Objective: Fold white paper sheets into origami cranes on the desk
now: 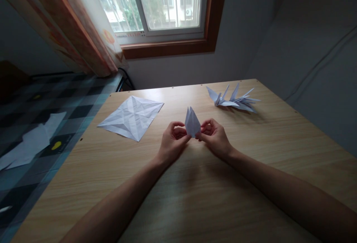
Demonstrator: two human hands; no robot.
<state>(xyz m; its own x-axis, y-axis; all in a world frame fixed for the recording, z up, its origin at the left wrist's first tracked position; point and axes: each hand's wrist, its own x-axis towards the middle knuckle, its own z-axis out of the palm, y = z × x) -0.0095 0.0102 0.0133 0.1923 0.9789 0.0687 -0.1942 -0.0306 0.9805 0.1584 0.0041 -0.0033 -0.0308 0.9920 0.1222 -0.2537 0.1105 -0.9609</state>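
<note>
Between my two hands stands a small piece of folded white paper (192, 122), kite-shaped, with split points at its top. My left hand (174, 139) pinches its lower left edge between thumb and fingers. On the opposite side, my right hand (213, 137) pinches the lower right edge. Both hands are just above the wooden table (173, 198). To the left lies a creased square sheet of white paper (132, 116), opened out. Several folded paper cranes (234, 100) sit bunched together at the back right of the table.
Beyond the table's left edge is a checked cloth surface (83, 90) with white paper pieces (35, 142) on it. A window (170, 5) and an orange-patterned curtain (80, 20) are behind. A cable (320, 61) runs along the right wall.
</note>
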